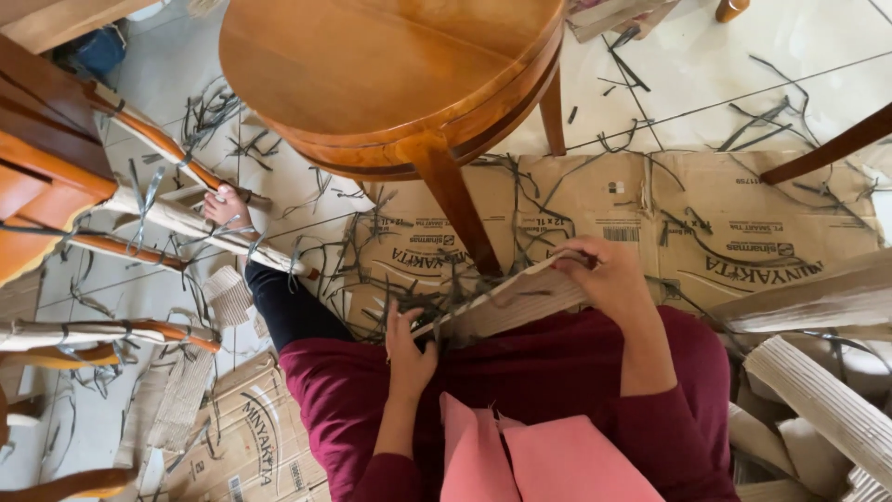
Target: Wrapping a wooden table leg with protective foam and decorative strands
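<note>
Sitting on the floor point(818, 65) in maroon clothes with a pink cloth point(548, 460) nearest the camera, the person holds a strip point(506, 302) of corrugated cardboard across the lap. The left hand point(409, 349) is clenched round the strip's near, lower end, thumb on top; the right hand point(604, 274) pinches its far, upper end, fingers curled over the edge. The strip lies slanted, rising from left to right, just in front of a leg point(455, 200) of the round wooden stool point(390, 74). A bare foot point(223, 204) rests to the left against wrapped wooden legs point(177, 218) bound with grey strapping. Under the stool lies a flattened carton point(743, 204), strewn with cut lengths of grey strap point(520, 232). More corrugated rolls point(818, 400) lie to the right. My reading of the risks: the strip is soft and already frayed, so a hard pull at either end could tear it or crease it where the hands grip. The loose straps around the lap could snag the strip or catch a finger, and their cut ends look sharp enough to scratch. The stool leg stands close to the strip, so a wide swing could knock it.
</note>
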